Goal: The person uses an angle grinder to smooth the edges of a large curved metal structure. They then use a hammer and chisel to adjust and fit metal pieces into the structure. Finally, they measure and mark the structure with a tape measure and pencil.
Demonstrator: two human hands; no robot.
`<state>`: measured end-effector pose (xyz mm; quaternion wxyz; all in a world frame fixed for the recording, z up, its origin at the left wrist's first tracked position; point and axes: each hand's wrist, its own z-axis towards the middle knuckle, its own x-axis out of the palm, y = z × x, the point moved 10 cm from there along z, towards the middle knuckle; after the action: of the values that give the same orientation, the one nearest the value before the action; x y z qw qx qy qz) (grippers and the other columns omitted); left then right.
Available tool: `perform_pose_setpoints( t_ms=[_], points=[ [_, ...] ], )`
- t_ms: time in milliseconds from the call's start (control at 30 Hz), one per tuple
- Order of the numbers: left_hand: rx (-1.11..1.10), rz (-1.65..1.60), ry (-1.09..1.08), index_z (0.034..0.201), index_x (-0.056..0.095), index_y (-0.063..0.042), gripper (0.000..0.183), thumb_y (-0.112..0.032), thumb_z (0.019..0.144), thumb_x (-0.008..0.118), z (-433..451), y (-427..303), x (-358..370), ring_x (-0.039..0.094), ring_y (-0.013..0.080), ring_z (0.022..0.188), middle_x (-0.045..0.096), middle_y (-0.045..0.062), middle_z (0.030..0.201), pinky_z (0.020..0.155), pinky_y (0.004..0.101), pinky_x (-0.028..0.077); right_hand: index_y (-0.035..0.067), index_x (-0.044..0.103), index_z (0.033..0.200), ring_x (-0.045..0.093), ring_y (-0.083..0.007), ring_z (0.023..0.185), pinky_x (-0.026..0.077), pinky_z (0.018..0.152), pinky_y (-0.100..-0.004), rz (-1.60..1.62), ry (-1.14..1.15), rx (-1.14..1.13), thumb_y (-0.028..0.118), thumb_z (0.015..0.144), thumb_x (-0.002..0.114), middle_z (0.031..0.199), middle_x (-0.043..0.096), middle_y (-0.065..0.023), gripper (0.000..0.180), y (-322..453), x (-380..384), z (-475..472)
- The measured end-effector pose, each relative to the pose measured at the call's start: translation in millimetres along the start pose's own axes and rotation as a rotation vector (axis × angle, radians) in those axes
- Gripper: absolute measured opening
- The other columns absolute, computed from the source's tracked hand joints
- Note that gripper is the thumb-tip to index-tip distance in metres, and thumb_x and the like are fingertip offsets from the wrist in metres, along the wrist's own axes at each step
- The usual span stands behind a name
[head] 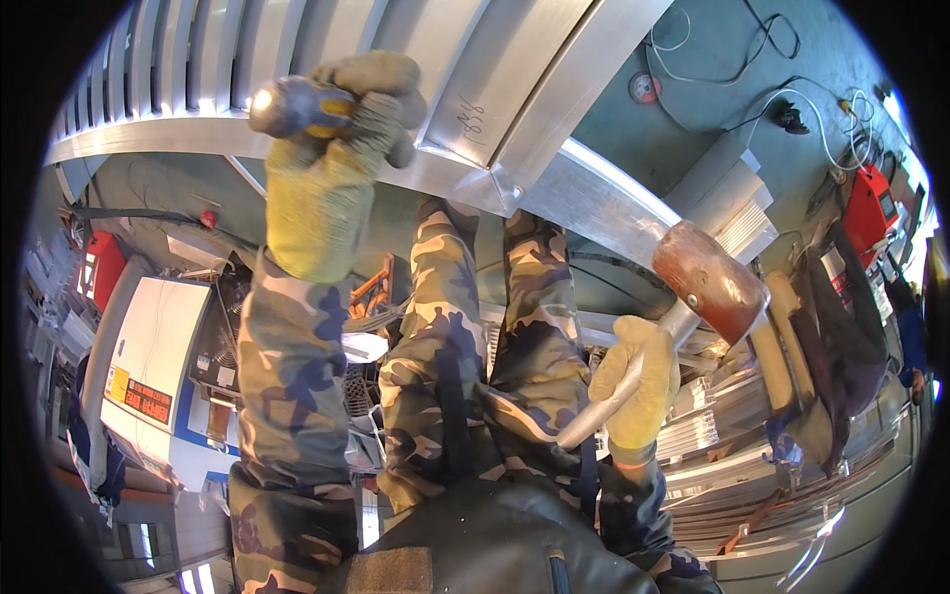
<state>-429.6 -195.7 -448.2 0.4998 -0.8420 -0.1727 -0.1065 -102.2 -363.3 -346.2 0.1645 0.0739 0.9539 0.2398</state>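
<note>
My left hand (326, 163), in a worn yellow work glove, grips a dark, round-ended tool (286, 108) with yellow parts over the louvred metal panel (475, 82). Blur and the glove hide the tool's other end, so its kind cannot be told. In my right hand (638, 379), also gloved, is the metal tube handle of a mallet (709, 282) with a reddish-brown head. That head is raised at the right, near the panel's bright metal side rail (608, 200). Handwritten marks show on the panel near its corner.
Cables (698, 74) and a grinding disc (645, 87) lie on the green floor beyond the panel. Red machines (870, 211) stand at both sides. A white cabinet (152, 356) is at left; metal profiles (712, 460) lie at lower right. My legs are below the panel's near edge.
</note>
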Motion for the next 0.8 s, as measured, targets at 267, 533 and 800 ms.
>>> perform_pose_setpoints(
  t_ms=[267, 533, 800],
  points=[
    [-0.200, 0.066, -0.049, 0.121, 0.068, -0.004, 0.027, -0.019, 0.100, 0.073, 0.1, 45.7, 0.6, 0.057, 0.0130, 0.076, 0.067, 0.009, 0.099, 0.066, 0.0247, 0.046, 0.000, 0.067, 0.117, 0.047, -0.0114, 0.045, 0.035, 0.044, -0.0248, -0.024, 0.086, 0.011, 0.033, 0.109, 0.047, 0.060, 0.056, -0.0049, 0.040, -0.9, 23.4, 2.9],
    [-0.199, 0.080, -0.037, 0.124, 0.067, -0.004, 0.029, -0.020, 0.100, 0.074, 2.8, 56.6, 0.0, 0.062, 0.0142, 0.084, 0.067, 0.006, 0.102, 0.066, 0.0252, 0.048, -0.005, 0.065, 0.115, 0.044, -0.0120, 0.041, 0.033, 0.041, -0.0249, -0.078, 0.053, -0.008, 0.041, 0.113, 0.038, 0.055, 0.054, -0.0047, 0.053, 3.7, 27.4, 7.1],
    [-0.222, 0.083, -0.025, 0.123, 0.068, -0.004, 0.026, -0.018, 0.101, 0.072, 2.0, 57.1, 0.4, 0.063, 0.0145, 0.089, 0.068, 0.006, 0.106, 0.066, 0.0262, 0.049, -0.004, 0.065, 0.115, 0.045, -0.0118, 0.042, 0.033, 0.043, -0.0250, -0.114, 0.064, -0.004, 0.041, 0.113, 0.038, 0.055, 0.054, -0.0046, 0.053, 10.9, 33.1, 9.4]
  ],
)
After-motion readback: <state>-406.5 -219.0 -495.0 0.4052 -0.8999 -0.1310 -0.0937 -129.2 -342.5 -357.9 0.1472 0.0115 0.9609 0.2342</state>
